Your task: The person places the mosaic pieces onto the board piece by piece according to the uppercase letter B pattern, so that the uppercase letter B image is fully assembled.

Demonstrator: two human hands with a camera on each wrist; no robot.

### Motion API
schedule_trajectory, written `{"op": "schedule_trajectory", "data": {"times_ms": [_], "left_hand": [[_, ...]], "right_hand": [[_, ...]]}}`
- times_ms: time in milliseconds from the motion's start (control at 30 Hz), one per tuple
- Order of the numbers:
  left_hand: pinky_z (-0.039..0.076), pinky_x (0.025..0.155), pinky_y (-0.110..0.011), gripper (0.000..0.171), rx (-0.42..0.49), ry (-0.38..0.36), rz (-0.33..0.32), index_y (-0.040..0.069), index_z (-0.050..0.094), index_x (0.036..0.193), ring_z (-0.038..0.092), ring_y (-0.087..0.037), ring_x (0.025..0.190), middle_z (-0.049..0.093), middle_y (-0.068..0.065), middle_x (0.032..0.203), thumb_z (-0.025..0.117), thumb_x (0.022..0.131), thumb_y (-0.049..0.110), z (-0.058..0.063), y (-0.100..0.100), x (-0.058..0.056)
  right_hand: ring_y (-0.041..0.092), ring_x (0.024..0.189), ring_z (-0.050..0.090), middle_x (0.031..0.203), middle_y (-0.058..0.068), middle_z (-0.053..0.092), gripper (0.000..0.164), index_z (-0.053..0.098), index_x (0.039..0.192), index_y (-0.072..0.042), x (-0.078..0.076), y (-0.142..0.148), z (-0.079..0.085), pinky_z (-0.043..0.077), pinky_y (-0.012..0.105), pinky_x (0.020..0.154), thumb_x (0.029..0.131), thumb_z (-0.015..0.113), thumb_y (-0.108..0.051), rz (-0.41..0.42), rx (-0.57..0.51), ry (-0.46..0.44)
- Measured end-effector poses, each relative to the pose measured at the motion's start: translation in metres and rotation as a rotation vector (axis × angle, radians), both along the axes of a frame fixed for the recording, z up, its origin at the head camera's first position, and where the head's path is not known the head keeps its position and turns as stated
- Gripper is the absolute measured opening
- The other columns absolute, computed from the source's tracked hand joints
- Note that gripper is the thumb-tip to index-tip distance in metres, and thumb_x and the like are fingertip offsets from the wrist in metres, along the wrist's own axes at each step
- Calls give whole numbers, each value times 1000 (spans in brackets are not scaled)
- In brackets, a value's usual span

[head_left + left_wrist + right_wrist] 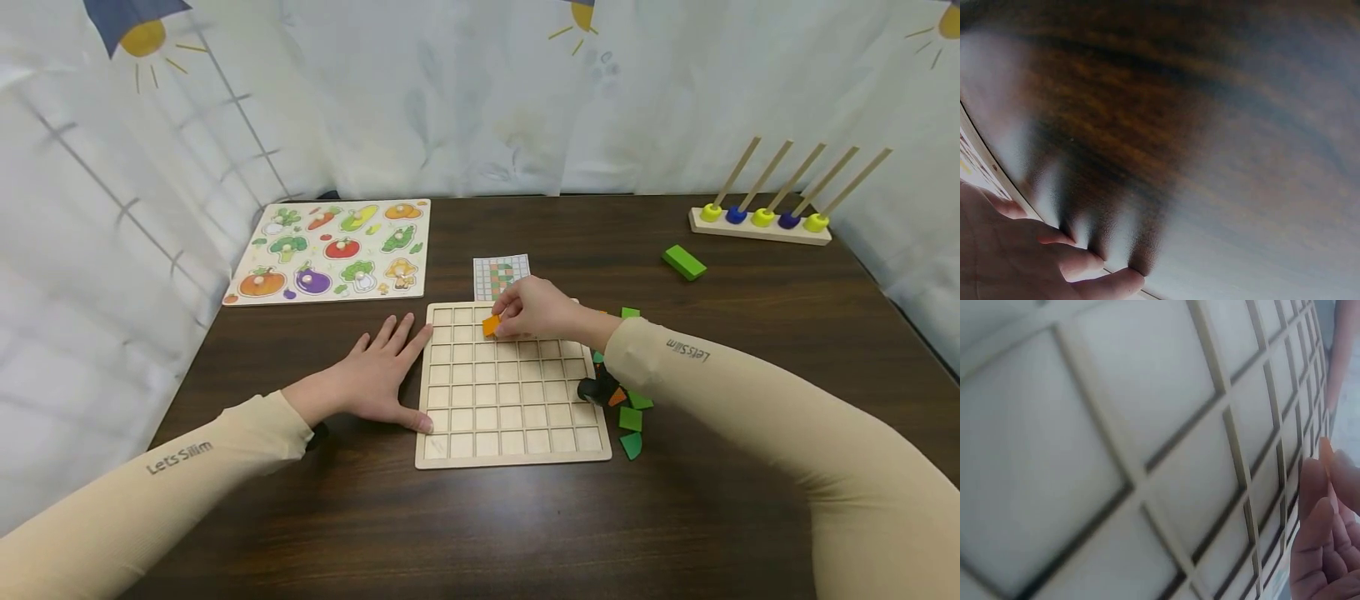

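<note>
A wooden grid board (450, 461) lies on the dark table, its square cells bare where they show. Over its upper part, my right hand (542, 310) pinches a small orange tile (491, 325) between thumb and fingers. In the right wrist view the orange tile (1326, 450) shows edge-on at the fingertips. My left hand (377, 372) is spread out flat at the board's left side, with thumb and fingertips at its edge. Just behind the board lies a pattern card (483, 283) with a grid of green and orange squares, partly hidden by the right hand.
Right of the board lie several green pieces (631, 418) and an orange piece (617, 397), partly covered by the right arm. A green block (684, 262) sits farther back. A peg stand (757, 222) with yellow and blue rings and a vegetable puzzle board (330, 250) stand near the curtain.
</note>
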State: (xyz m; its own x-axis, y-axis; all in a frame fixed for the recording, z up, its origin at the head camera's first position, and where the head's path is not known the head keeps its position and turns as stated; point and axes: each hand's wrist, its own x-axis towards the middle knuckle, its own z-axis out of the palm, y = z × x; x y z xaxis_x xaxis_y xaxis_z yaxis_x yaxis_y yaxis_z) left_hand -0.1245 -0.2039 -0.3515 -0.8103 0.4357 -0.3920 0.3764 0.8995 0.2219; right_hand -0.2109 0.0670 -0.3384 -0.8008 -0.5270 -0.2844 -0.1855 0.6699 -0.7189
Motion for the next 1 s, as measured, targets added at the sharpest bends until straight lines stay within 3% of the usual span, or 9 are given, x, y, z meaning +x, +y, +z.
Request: {"op": "schedule_trajectory", "data": {"times_ms": [533,1000], "left_hand": [[14,116,-77,135,9,-7,5,8,3,166,-1,-52,157,-3,-27,170,74,73,77,1,1,2],[13,116,-77,135,6,-14,5,8,3,166,-2,-51,157,-3,-27,170,73,73,78,1,0,1]], "right_hand": [[19,87,64,95,7,74,25,74,107,-3,6,-18,-3,53,31,84,88,83,-18,37,139,95],[18,84,61,93,5,72,24,73,107,-4,6,-18,-5,52,32,85,89,81,-17,57,128,103]]}}
